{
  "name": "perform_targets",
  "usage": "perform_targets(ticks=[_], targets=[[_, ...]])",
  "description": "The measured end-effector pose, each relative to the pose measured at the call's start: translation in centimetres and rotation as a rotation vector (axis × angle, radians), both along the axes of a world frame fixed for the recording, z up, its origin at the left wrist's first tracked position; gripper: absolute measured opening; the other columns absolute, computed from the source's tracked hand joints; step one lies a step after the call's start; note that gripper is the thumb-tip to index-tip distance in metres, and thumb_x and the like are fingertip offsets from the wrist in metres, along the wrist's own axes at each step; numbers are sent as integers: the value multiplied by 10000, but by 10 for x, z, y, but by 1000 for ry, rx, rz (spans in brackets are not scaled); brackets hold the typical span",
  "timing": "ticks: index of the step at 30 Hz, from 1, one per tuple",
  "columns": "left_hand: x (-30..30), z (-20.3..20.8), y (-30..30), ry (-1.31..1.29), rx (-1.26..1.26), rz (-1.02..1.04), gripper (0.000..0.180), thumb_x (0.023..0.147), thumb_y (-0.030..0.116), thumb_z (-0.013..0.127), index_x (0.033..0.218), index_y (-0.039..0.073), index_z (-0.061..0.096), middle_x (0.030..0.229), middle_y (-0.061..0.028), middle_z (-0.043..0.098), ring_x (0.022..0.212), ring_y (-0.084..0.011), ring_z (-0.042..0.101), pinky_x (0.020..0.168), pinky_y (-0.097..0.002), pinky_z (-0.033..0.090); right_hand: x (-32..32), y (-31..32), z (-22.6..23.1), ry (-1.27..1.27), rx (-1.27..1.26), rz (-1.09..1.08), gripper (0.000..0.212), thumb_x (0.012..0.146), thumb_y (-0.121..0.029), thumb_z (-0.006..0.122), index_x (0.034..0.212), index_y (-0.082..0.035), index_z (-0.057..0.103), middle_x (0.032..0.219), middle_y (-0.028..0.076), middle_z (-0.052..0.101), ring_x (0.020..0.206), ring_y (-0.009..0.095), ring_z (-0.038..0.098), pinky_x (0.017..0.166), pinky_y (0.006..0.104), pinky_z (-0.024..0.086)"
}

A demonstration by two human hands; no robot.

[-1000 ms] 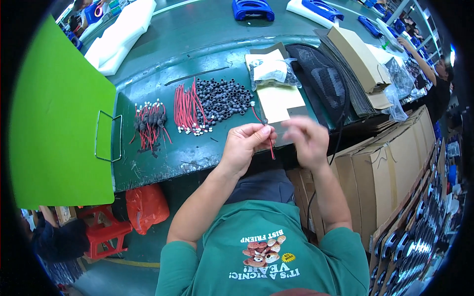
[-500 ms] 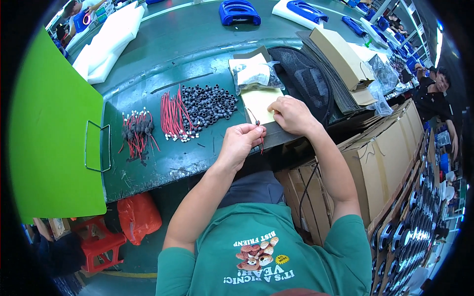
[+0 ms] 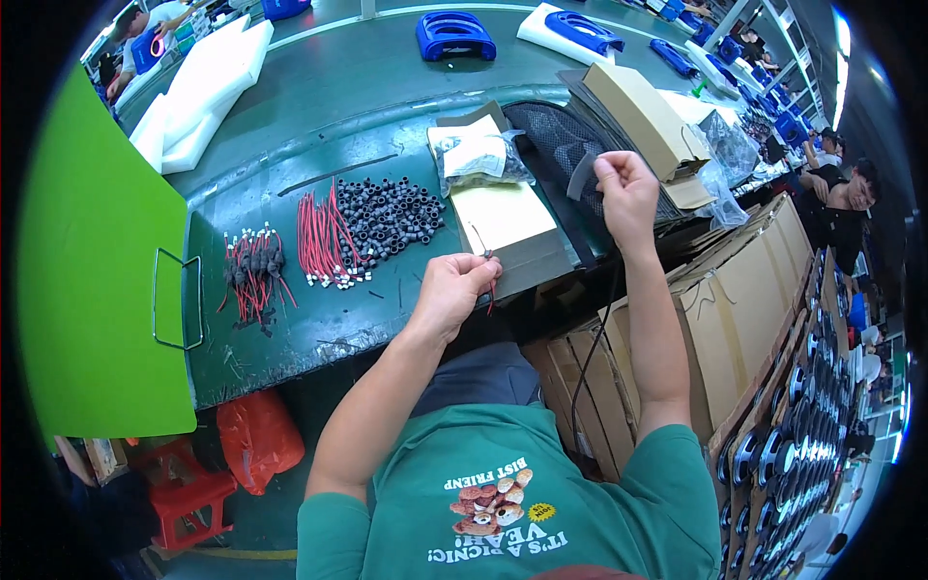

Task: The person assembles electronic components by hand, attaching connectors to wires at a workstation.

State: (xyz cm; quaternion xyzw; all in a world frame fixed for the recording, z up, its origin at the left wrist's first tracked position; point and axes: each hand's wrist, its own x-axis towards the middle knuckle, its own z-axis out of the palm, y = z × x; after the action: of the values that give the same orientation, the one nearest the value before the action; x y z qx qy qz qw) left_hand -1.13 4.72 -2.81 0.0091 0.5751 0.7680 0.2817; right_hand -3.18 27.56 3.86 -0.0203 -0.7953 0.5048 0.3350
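Note:
My left hand [image 3: 456, 292] pinches a short red and black wire [image 3: 491, 290] with a small dark piece on it, close to the table's front edge. Raised to the right, my right hand [image 3: 628, 198] grips a short dark strip [image 3: 581, 178], which looks like tape, between thumb and fingers. Between the hands lies a pale yellow paper pad [image 3: 507, 215] on dark board. Left of it are a heap of small black ring-shaped pieces [image 3: 391, 217] and a row of red wires [image 3: 324, 232] with white connectors. Farther left sits a bunch of wires wrapped in black [image 3: 256, 261].
A clear bag of dark parts [image 3: 477, 159] sits behind the pad, beside black mesh [image 3: 551, 135]. Cardboard [image 3: 646, 116] stands at the right. A green panel [image 3: 106, 271] with a wire handle borders the left. Cartons [image 3: 735, 290] and another person [image 3: 839, 203] are at the right.
My right hand has moved up and to the right, away from my left hand, and now the dark strip shows in it. My left hand still pinches the wire. The view has shifted slightly.

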Motion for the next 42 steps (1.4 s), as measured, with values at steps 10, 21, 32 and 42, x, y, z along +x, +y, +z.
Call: perform_targets(ticks=[10,21,32,42], targets=[[42,22,-30,63,273,261,158,805,39,590,953,-16,579,810,-78,627,666,-103,598,630,-214,501,63,-78,10,-241,-584,551,150,762,-32,576,888,41,541,697,57,567,573,75,535,511,172,432],[49,17,-47,103,350,488,138,790,56,617,902,-5,563,772,-73,626,617,-101,598,510,-192,495,69,-159,-19,-193,-971,572,258,721,-2,674,713,-82,428,680,37,546,480,49,481,405,158,389],[55,32,-53,264,289,438,218,806,14,582,1009,-55,544,808,-90,620,641,-94,599,595,-200,510,57,-170,-32,-82,-593,443,266,696,25,695,715,-51,441,722,15,521,615,28,491,530,161,422],[50,12,-73,27,661,240,128,831,64,558,943,5,574,745,-74,612,612,-134,621,531,-239,534,65,-168,-21,-143,-619,532,255,702,1,699,721,-58,451,717,11,532,610,20,492,510,151,402]])
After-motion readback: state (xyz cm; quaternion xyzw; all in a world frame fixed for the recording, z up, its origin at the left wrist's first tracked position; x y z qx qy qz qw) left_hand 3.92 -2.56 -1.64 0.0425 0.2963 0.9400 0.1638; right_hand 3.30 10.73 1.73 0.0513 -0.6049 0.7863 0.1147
